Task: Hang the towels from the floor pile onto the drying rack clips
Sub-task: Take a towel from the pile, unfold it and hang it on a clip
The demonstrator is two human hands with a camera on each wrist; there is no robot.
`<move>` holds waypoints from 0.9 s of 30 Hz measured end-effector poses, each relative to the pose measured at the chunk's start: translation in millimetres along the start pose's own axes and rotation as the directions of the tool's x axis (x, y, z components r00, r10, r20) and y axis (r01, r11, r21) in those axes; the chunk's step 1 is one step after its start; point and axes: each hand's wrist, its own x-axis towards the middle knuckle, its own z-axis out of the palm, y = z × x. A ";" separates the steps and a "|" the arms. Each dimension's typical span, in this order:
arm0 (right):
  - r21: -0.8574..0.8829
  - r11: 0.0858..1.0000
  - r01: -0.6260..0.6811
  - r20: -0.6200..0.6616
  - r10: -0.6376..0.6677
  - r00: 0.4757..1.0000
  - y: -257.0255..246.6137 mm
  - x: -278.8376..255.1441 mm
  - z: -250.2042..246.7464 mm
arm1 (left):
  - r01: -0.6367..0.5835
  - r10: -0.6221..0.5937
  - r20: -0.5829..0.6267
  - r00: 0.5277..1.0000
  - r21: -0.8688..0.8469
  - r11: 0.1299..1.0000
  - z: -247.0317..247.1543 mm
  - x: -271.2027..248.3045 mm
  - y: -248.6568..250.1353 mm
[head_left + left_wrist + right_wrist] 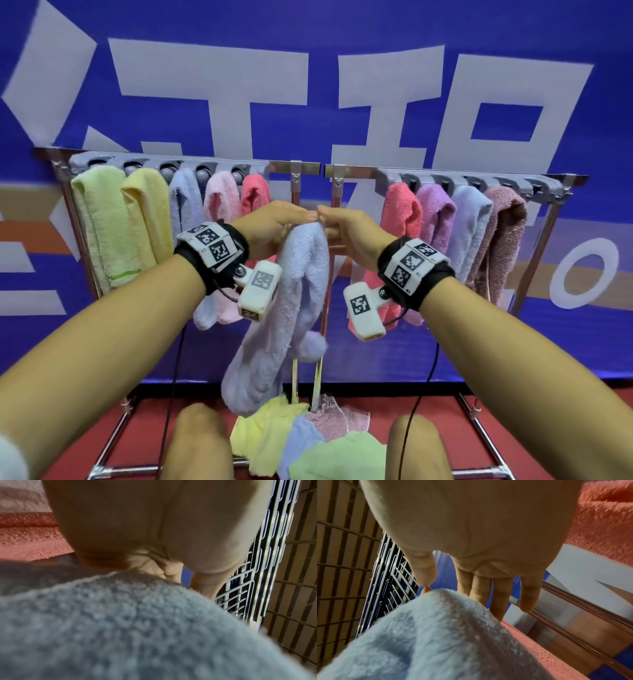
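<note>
A light blue towel (298, 291) hangs folded from both my hands in front of the gap at the middle of the drying rack (308, 168). My left hand (305, 216) grips the towel's top with curled fingers (161, 569). My right hand (323, 219) pinches the same top edge, thumb (424, 572) in front and fingers (481, 591) behind the towel (445, 635). The towel (120, 628) fills the lower part of the left wrist view. More towels lie in a pile (308, 435) on the red floor below.
Several towels hang from the left clip bar (164, 168) and the right clip bar (479, 181); the far right clip (544, 188) looks bare. Coral towels (25, 536) (599, 520) hang close on both sides. My knees (202, 442) flank the pile.
</note>
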 end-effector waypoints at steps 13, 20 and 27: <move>0.222 0.972 -0.074 0.158 0.040 0.987 -7.0 20.5 40.8 | 0.070 -0.073 -0.070 0.995 -0.045 0.997 -61.5 -18.8 -16.8; 0.297 0.949 -0.106 0.126 0.071 0.990 -16.5 54.8 80.5 | -0.021 0.068 -0.307 0.949 0.152 0.988 -102.5 -14.5 -27.7; 0.275 0.961 -0.041 0.103 0.013 0.995 -26.7 102.4 135.9 | -0.030 0.042 -0.402 0.915 0.035 0.999 -167.0 -32.3 -43.8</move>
